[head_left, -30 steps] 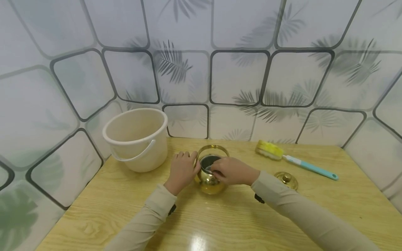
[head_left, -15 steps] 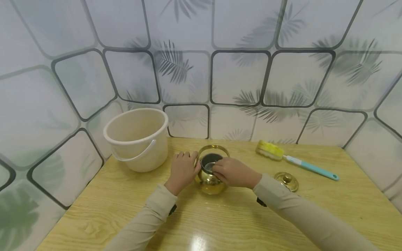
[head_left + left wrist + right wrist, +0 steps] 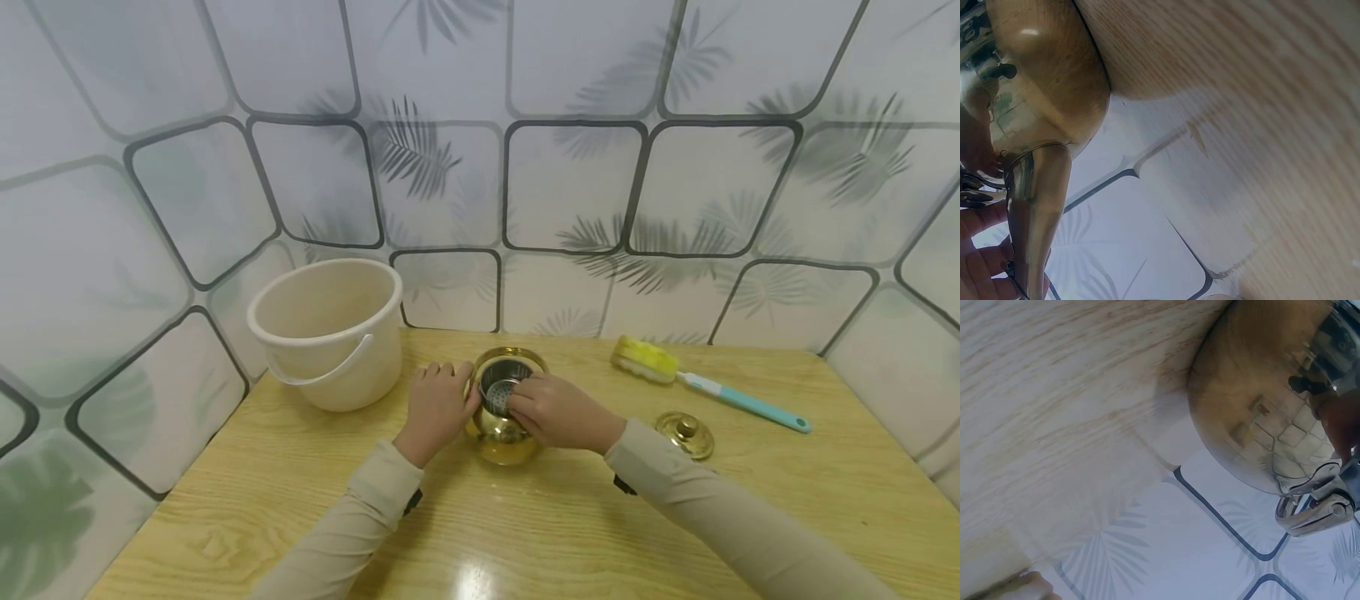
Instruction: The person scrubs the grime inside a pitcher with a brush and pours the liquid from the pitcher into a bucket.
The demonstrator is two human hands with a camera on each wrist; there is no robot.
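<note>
While the left-hand grip (image 3: 437,410) curls round the spout (image 3: 1038,212) of a round, shiny golden metal kettle (image 3: 504,450), the right-hand grip (image 3: 562,412) pinches a silver perforated metal strainer basket (image 3: 499,392) partly raised in its mouth. Left of it, an open cream plastic bucket (image 3: 352,379) stands on the wooden tabletop (image 3: 540,542); right, a golden knobbed lid (image 3: 686,428) lies near a yellow-headed, blue-handled sponge brush (image 3: 705,384).

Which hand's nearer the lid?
Right. The right hand is at the kettle's mouth, left of the lid; the left hand is farther, on the kettle's left side, with the kettle between it and the lid.
</note>
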